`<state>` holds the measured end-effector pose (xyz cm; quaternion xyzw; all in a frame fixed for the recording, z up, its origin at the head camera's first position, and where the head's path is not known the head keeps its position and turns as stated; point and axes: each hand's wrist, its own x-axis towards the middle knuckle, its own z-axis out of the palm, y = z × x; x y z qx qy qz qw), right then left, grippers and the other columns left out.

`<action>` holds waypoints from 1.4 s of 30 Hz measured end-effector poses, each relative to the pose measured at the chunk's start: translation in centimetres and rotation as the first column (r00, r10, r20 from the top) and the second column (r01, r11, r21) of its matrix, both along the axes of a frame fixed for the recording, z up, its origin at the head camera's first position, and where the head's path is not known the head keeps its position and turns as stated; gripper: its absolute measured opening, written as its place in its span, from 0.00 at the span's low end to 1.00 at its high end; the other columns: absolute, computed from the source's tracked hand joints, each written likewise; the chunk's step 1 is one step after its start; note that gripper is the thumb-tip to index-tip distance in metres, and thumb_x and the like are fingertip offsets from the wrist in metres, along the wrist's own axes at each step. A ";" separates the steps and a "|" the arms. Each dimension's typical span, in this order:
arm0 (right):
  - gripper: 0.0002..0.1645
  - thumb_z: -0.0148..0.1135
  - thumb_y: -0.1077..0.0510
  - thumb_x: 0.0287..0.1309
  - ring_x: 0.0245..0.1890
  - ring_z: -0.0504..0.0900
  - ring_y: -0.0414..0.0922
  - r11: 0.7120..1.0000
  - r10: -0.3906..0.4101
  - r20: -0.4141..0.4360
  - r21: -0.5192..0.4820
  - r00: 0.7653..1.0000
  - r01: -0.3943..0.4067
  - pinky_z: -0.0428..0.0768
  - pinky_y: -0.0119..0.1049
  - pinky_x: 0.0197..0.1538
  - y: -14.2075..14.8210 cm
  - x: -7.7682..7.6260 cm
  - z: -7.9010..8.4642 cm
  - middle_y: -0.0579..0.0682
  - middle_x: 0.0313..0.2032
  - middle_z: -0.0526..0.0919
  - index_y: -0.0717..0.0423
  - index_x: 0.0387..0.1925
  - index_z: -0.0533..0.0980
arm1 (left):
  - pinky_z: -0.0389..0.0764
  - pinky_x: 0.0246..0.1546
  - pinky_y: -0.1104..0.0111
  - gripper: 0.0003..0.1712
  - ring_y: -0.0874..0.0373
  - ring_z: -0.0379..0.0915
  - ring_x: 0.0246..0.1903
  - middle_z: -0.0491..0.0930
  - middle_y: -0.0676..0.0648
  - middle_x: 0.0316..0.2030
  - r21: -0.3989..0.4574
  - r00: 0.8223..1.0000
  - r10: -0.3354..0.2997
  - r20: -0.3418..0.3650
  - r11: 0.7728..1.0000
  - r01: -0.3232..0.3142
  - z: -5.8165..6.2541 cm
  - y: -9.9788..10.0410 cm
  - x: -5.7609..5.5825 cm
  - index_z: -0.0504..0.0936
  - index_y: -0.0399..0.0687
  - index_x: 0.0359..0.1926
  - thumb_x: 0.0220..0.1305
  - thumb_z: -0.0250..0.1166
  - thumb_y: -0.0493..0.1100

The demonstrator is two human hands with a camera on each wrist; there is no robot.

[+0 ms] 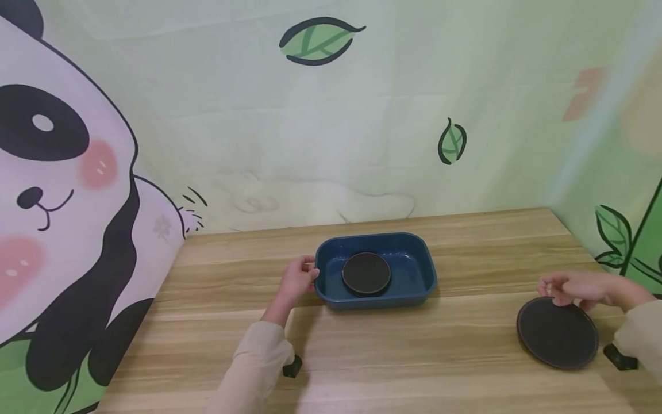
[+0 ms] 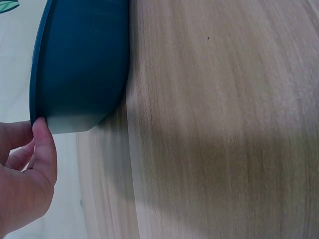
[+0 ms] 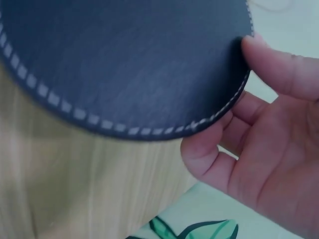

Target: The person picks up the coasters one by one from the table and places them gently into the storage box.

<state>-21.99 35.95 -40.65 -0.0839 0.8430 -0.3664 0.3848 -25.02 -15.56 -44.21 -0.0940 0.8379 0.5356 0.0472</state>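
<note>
A blue rectangular bin (image 1: 408, 287) with rounded corners stands on the wooden table, and inside it lies a round black coaster (image 1: 366, 273). My left hand (image 1: 298, 277) pinches the bin's left rim between thumb and fingers; in the left wrist view the thumb (image 2: 44, 144) presses on the wall at the rim. Off to the right, my right hand (image 1: 579, 288) holds a second round black coaster (image 1: 557, 333) by its edge, tilted over the table. The right wrist view shows pale stitching round this leather-like coaster (image 3: 129, 69), with the thumb on its face and fingers behind.
The wood-grain table (image 1: 465, 368) runs back to a pale green backdrop (image 1: 233, 115) with a printed panda (image 1: 62, 126) at the left and leaves. Black wrist straps (image 1: 292, 367) show at both sleeves.
</note>
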 end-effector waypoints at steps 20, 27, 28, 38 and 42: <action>0.05 0.47 0.61 0.60 0.31 0.74 0.38 0.913 0.006 0.058 -0.407 0.998 0.018 0.74 0.35 0.33 -5.1 -2.2 1.7 0.41 0.31 0.70 0.47 0.37 0.65 | 0.76 0.20 0.73 0.18 0.57 0.69 0.27 0.73 0.40 0.36 0.012 1.000 -0.003 -0.016 1.000 0.003 -0.1 -0.1 0.1 0.70 0.37 0.52 0.59 0.54 0.33; 0.07 0.46 0.62 0.61 0.32 0.74 0.38 0.861 -0.034 0.067 -0.504 0.997 0.063 0.74 0.35 0.35 -8.0 -3.0 1.8 0.40 0.31 0.72 0.46 0.36 0.66 | 0.75 0.20 0.73 0.18 0.58 0.68 0.24 0.72 0.41 0.34 0.022 1.000 0.002 -0.017 1.000 -0.001 -0.1 0.0 0.2 0.71 0.37 0.52 0.59 0.55 0.32; 0.07 0.46 0.63 0.61 0.32 0.75 0.38 0.851 -0.035 0.066 -0.521 0.997 0.065 0.75 0.35 0.35 -8.4 -3.1 1.8 0.40 0.31 0.73 0.46 0.36 0.66 | 0.75 0.20 0.73 0.18 0.58 0.68 0.24 0.72 0.41 0.34 0.021 1.000 0.001 -0.017 1.000 0.000 -0.1 0.0 0.2 0.70 0.37 0.52 0.59 0.54 0.32; 0.07 0.47 0.64 0.60 0.30 0.75 0.37 0.786 -0.101 0.094 -0.603 0.990 0.138 0.75 0.32 0.32 -13.4 -3.4 2.0 0.42 0.31 0.73 0.48 0.36 0.66 | 0.76 0.22 0.72 0.18 0.57 0.69 0.25 0.72 0.41 0.35 0.018 1.000 0.000 -0.003 1.000 0.000 -0.2 -0.1 0.1 0.70 0.38 0.52 0.59 0.55 0.33; 0.07 0.48 0.65 0.59 0.29 0.75 0.38 0.755 -0.147 0.121 -0.628 0.982 0.190 0.75 0.32 0.32 -15.4 -3.5 2.0 0.42 0.30 0.74 0.49 0.35 0.66 | 0.77 0.22 0.71 0.18 0.58 0.69 0.25 0.72 0.41 0.36 0.022 1.000 0.000 -0.003 1.000 0.000 -0.3 -0.1 0.0 0.70 0.38 0.52 0.59 0.54 0.33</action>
